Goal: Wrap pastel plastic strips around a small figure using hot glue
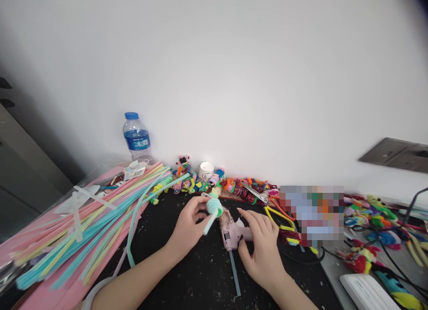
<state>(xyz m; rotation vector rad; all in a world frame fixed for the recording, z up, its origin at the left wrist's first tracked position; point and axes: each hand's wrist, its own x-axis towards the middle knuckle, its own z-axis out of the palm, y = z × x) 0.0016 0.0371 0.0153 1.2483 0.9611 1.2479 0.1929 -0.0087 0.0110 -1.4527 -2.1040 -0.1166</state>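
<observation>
Between the fingertips of my left hand (pixel 189 225) is a small pipe-cleaner piece (pixel 214 206), wound in mint green, with a pale stem sticking out toward me. Its far end is pale yellow. My right hand (pixel 262 245) curls around the handle of a pink hot glue gun (pixel 230 232), which lies just right of the piece. The fingers partly hide the handle. A bluish glue stick (pixel 235 274) pokes out of the gun's back end. The nozzle area looks stained brown and points away from me, close to the wound piece.
Long pastel pipe cleaners (pixel 110 221) lie across the left side. A water bottle (pixel 137 138) stands by the wall, near a paper cup (pixel 206 169). Scissors (pixel 257 194), yellow-handled pliers (pixel 279 218), colourful pipe-cleaner pieces (pixel 374 212), a white power strip (pixel 368 292) and black cables are around.
</observation>
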